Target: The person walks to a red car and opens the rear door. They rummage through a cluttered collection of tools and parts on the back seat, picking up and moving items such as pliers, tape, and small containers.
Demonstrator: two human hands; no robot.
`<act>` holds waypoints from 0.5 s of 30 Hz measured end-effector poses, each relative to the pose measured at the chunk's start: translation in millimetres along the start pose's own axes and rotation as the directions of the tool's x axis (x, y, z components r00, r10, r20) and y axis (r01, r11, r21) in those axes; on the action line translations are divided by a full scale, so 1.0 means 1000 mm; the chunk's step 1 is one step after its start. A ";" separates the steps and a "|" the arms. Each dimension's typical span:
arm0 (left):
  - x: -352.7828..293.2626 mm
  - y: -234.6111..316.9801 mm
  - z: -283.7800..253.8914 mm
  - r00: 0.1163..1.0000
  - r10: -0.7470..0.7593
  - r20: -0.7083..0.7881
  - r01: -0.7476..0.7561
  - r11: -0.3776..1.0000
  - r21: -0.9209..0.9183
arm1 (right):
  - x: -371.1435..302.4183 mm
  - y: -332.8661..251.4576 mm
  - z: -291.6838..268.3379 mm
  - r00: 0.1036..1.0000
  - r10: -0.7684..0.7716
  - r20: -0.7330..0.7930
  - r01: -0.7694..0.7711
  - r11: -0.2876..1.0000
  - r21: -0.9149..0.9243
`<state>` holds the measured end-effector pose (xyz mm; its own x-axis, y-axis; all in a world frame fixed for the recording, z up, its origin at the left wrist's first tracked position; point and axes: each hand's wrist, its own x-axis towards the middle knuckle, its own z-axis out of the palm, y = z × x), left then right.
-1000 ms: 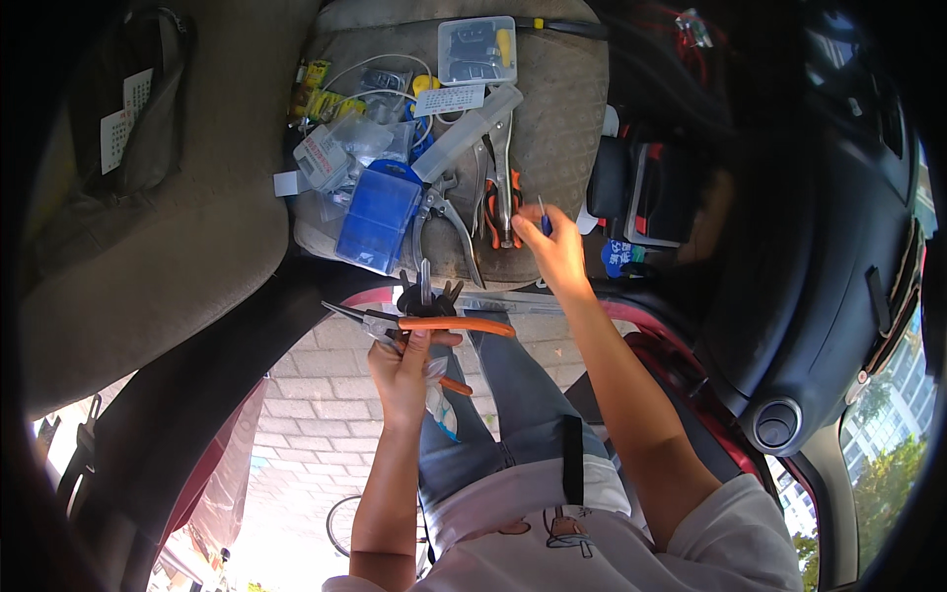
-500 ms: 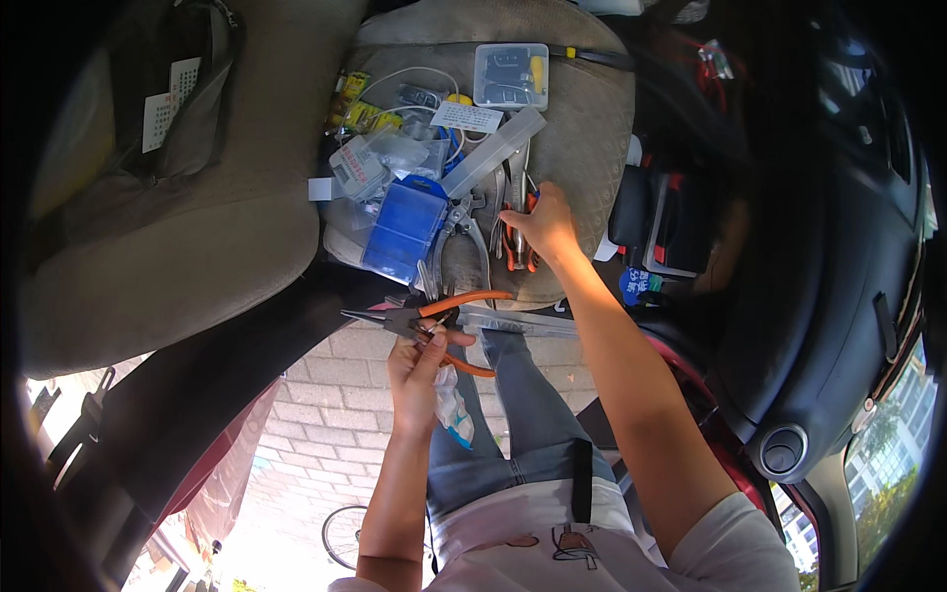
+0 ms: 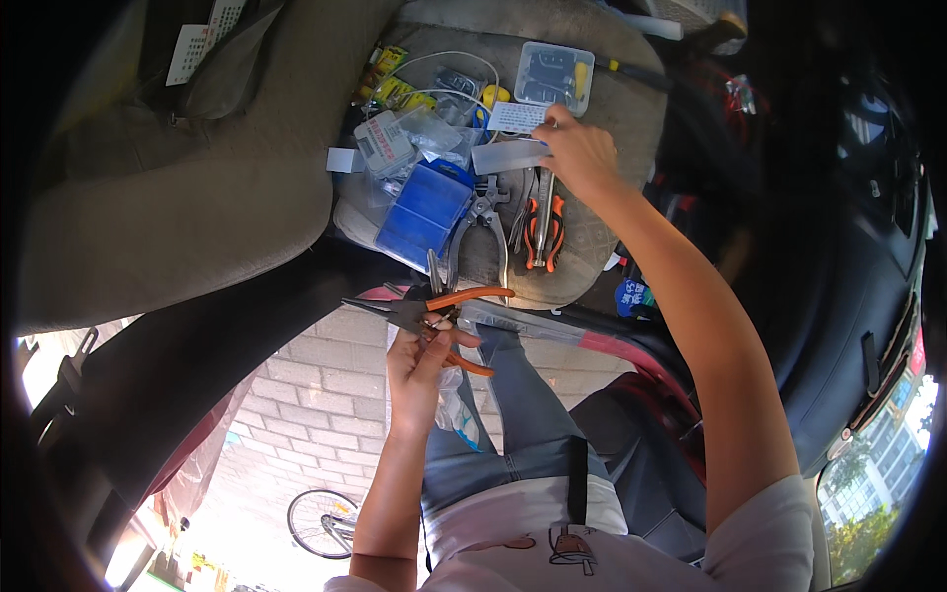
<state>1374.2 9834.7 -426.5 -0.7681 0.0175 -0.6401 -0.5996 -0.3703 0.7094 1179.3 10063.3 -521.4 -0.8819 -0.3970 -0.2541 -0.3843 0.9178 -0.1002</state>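
Observation:
My left hand [image 3: 416,373] is closed around pliers with orange handles [image 3: 472,296]; their dark jaws point left. A crumpled clear plastic bag [image 3: 457,407] hangs just beneath this hand. Over the car seat, my right hand [image 3: 584,156] pinches the right end of a long clear plastic case [image 3: 505,157]; its fingertips are partly hidden. Right below lie orange-and-black handled pliers [image 3: 557,232] and a silver tool [image 3: 541,222]. Bare metal pliers [image 3: 480,222] rest to their left, beside a blue compartment box [image 3: 422,217].
A clear box with dark key shells [image 3: 555,74] sits at the seat's far side. Left of it are a white printed card [image 3: 515,117], a white cable [image 3: 434,53], yellow packets [image 3: 400,94] and a whitish plastic box [image 3: 385,143]. The seat backrest [image 3: 197,207] rises at left.
My right hand has moved away from the orange-handled pliers and taken hold of the clear case, which has turned. My left hand keeps its grip on the pliers. The view has shifted slightly.

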 end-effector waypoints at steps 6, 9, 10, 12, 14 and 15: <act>0.006 0.006 -0.008 0.991 0.019 -0.133 -0.023 0.999 -0.031 | -0.048 0.021 -0.067 0.801 0.008 0.599 -0.599 0.016 0.801; 0.012 0.011 -0.004 0.987 0.042 -0.153 -0.046 0.999 -0.022 | -0.068 0.007 -0.071 0.833 0.005 0.554 -0.486 -0.474 0.734; 0.012 0.013 -0.002 0.988 0.040 -0.150 -0.045 0.998 -0.035 | -0.069 -0.004 -0.077 0.810 0.051 0.584 -0.445 -0.594 0.670; 0.013 0.016 0.003 0.989 0.035 -0.143 -0.043 0.998 -0.055 | -0.071 -0.004 -0.082 0.896 -0.156 0.415 -0.379 -0.754 0.537; 0.012 0.019 0.008 0.990 0.025 -0.136 -0.033 0.998 -0.062 | -0.075 -0.003 -0.082 0.930 -0.256 0.265 -0.347 -0.851 0.394; 0.012 0.020 0.011 0.991 0.019 -0.133 -0.028 0.997 -0.066 | -0.078 -0.003 -0.078 0.936 -0.272 0.225 -0.336 -0.880 0.335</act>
<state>1351.2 9837.5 -416.9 -0.7430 -0.1131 -0.6597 -0.5617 -0.4308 0.7064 1227.3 10090.9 -426.0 -0.6593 -0.6190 -0.4269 0.7263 -0.6710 -0.1488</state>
